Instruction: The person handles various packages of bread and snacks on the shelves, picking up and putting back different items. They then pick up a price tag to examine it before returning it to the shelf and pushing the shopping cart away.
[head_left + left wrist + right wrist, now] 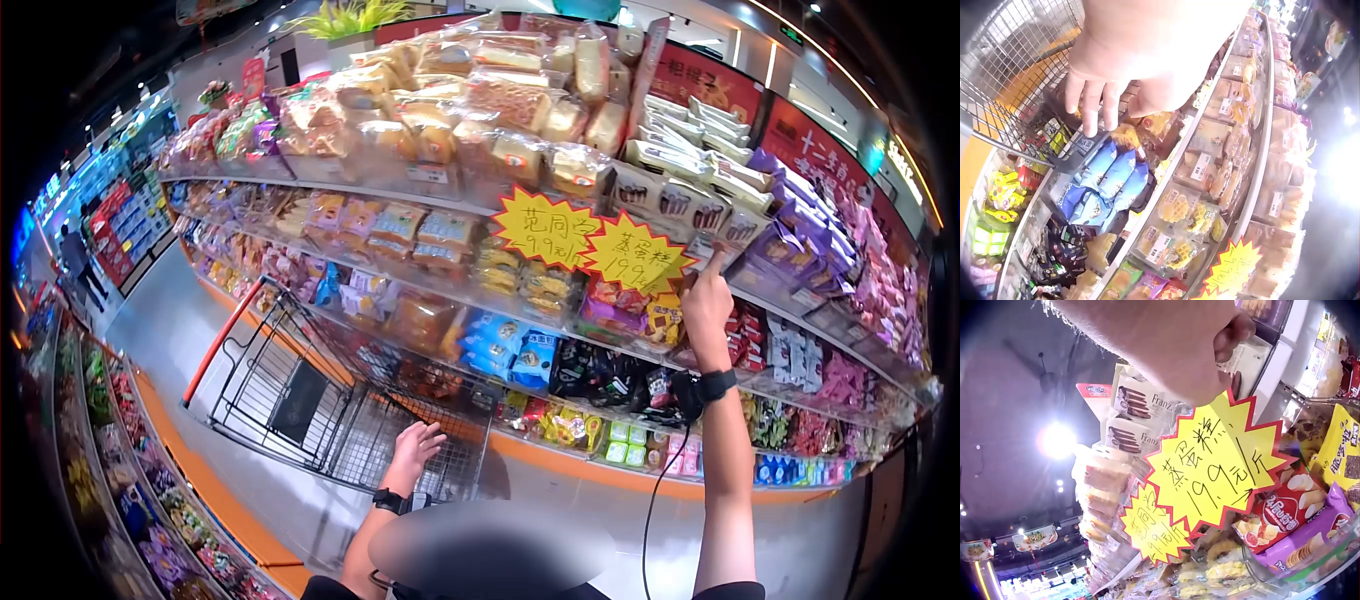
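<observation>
My right hand (pixel 708 305) reaches up to the shelf edge, index finger stretched toward the cream-coloured packets (pixel 690 200) marked Franz. In the right wrist view the other fingers look bent, and nothing shows in their grasp. Beside this hand stands a yellow starburst price sign (pixel 1216 462) with a red border and handwritten characters. A second, similar sign (pixel 547 228) overlaps it on the left. My left hand (pixel 412 455) hangs over the shopping cart (pixel 330 425), fingers spread and apart from the goods. Blue snack bags (pixel 1113 184) lie beyond its fingertips in the left wrist view.
Packaged bread (pixel 500 100) is heaped on the top shelf. Lower shelves hold bagged cakes, waffles and snacks, with purple packs (pixel 790 225) at the right. Another goods shelf (pixel 150 480) runs along the left side of the aisle. A person (pixel 78 262) stands far off. A cable (pixel 655 500) hangs from my right wrist.
</observation>
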### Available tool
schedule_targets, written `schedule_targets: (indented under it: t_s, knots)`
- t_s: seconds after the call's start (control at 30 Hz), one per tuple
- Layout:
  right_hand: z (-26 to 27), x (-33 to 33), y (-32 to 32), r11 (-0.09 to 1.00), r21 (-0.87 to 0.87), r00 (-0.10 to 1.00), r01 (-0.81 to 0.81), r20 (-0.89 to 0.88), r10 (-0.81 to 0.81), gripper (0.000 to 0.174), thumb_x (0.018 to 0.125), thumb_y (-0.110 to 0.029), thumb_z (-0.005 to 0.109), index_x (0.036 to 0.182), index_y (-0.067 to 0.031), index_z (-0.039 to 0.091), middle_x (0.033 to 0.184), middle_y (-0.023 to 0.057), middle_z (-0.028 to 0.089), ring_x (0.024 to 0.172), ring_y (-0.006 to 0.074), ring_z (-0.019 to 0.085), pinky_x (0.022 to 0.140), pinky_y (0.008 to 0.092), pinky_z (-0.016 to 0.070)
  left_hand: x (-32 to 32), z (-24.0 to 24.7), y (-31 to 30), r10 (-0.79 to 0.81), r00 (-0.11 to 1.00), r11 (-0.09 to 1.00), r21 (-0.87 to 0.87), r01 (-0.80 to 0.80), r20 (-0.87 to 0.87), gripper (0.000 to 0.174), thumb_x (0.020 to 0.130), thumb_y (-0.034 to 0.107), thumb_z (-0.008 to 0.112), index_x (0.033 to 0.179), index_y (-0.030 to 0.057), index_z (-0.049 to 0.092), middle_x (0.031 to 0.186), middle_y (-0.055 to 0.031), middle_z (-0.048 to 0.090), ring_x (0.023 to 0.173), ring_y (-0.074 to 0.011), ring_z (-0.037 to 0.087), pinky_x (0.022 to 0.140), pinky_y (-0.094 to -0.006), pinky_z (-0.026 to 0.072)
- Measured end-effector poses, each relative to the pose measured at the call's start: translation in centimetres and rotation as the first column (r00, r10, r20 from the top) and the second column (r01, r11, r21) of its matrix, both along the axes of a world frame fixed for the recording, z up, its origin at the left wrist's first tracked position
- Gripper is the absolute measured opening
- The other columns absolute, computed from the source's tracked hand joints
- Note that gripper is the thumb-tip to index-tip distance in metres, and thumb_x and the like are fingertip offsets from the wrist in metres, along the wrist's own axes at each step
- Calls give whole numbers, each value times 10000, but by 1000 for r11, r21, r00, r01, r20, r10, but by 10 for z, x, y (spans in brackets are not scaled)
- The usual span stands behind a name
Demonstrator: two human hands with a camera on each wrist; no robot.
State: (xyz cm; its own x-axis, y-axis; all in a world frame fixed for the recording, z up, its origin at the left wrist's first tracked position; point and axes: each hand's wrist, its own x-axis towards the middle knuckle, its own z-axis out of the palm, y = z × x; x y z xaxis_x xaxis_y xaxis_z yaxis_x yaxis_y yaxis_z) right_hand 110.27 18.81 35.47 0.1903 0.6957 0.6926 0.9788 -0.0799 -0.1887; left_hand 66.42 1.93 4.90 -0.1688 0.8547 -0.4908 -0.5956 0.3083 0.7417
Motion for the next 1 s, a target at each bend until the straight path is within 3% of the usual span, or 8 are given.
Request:
schedule_targets:
  t_s: [0.23, 0.4, 0.53, 0.6, 0.67, 0.8, 0.9, 1.0]
  knots:
    - [-1, 4, -1, 997, 37, 997, -71, -17, 72, 667, 785, -133, 580, 1360, 6, 272, 669, 205, 617, 606, 395, 614, 546, 480, 476, 18, 41, 25, -112, 963, 988, 75, 134, -243, 444, 935, 172, 475, 1327, 6, 349, 1152, -172, 619, 899, -256, 666, 778, -364, 501]
    - [-32, 5, -12, 983, 53, 979, -178, -93, 183, 790, 805, -154, 574, 1434, -102, 100, 605, 205, 595, 553, 417, 587, 509, 513, 456, 39, 59, 44, -174, 845, 968, 68, 241, -506, 465, 877, 88, 565, 1282, -41, 376, 1037, -150, 639, 827, -154, 646, 765, -293, 509]
    - [-91, 21, -28, 975, -120, 981, -188, -74, 180, 398, 833, -198, 579, 1184, -77, 436, 881, 232, 605, 674, 420, 608, 590, 518, 486, 52, 44, 72, -156, 813, 920, 217, 326, -561, 421, 897, 88, 534, 1260, -62, 385, 1025, -163, 639, 870, -158, 633, 758, -280, 519]
    - [-113, 30, -29, 950, -227, 973, -217, -126, 192, 211, 847, -189, 531, 994, -36, 532, 935, 221, 578, 703, 414, 612, 612, 510, 495, 62, 43, 90, -101, 737, 872, 297, 390, -668, 401, 897, 93, 534, 1246, -56, 406, 1027, -153, 642, 874, -158, 632, 751, -281, 520]
    - [-132, 43, -23, 949, -171, 963, -267, -92, 254, 197, 819, -194, 597, 982, -89, 569, 953, 179, 565, 752, 394, 613, 651, 494, 499, 76, 61, 105, -38, 678, 836, 348, 424, -734, 356, 886, 111, 557, 1197, -39, 471, 1026, -166, 651, 890, -210, 649, 761, -311, 517]
    - [-144, 52, -2, 925, -244, 957, -291, -87, 278, 233, 774, -195, 662, 990, -127, 605, 978, 129, 596, 785, 365, 625, 669, 463, 513, 108, 119, 141, 198, 350, 733, 375, 568, -916, 308, 846, 163, 615, 1115, 25, 557, 997, -191, 640, 916, -357, 622, 788, -397, 493]
    - [-154, 60, 13, 905, -269, 943, -329, -37, 331, 245, 762, -181, 671, 997, -141, 615, 949, 94, 634, 781, 340, 635, 663, 439, 522, 136, 148, 170, 349, 144, 691, 358, 628, -926, 280, 831, 168, 631, 1081, 51, 579, 990, -160, 641, 928, -365, 601, 787, -421, 490]
    - [-153, 67, 16, 857, -260, 894, -445, -67, 443, 213, 754, -174, 673, 960, -135, 637, 935, 78, 650, 795, 320, 636, 668, 422, 523, 162, 163, 191, 358, 99, 691, 334, 641, -928, 260, 822, 165, 636, 1057, 63, 595, 1022, -143, 631, 938, -369, 588, 787, -425, 489]
